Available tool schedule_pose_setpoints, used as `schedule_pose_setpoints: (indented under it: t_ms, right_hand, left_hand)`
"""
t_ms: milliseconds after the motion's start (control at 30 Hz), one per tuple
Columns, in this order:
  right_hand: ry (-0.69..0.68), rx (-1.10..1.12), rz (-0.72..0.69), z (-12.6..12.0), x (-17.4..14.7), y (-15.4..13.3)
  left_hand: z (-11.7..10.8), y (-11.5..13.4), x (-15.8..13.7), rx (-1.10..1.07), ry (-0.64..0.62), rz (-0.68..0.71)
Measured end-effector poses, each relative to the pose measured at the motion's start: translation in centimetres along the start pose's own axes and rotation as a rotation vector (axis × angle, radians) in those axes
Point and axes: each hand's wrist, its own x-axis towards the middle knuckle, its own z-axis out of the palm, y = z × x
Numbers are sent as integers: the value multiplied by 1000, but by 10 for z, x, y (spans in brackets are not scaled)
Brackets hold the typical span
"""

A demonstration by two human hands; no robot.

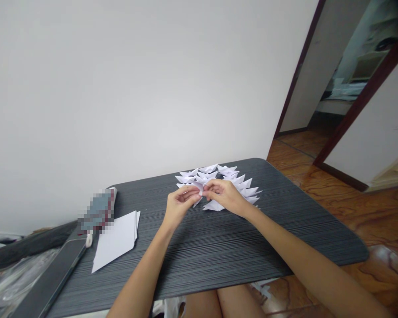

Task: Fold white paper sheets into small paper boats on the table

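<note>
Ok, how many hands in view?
2: the left hand at the left side of a white folded paper, the right hand at its right, both over the table. No others show.

Your folded boats (250,192) and sheets (116,238) are matt paper. Your tabletop (192,265) looks streaked, wood-grained; the floor (378,214), glossy wood.

Folded paper piece (198,186): white, plain, creased. State: partly folded, gripped at both sides, middle partly covered; full form not verifiable. Pose: tilted, one pointed flap angled upward. Position: seen against the left part of the cluster of paper boats (235,179); gap indeterminable.
</note>
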Motion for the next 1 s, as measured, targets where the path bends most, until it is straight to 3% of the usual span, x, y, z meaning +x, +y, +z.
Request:
schedule_pose_setpoints:
  t_ms: [133, 267, 500, 833, 1000]
  right_hand:
    - [11, 13, -1, -1, 0, 1]
    - [81, 22, -87, -4, 0, 0]
    - [-38, -247, -311, -6, 0, -4]
    - [-8, -146, -186, -1, -2, 4]
    - [-16, 88, -106, 4, -2, 6]
  left_hand:
    - [1, 4, 0, 37, -34, 34]
    - [3, 7, -1, 173, -43, 182]
    - [1, 5, -1, 307, -74, 318]
    - [2, 5, -7, 477, -132, 292]
    - [1, 13, -8, 575, -168, 361]
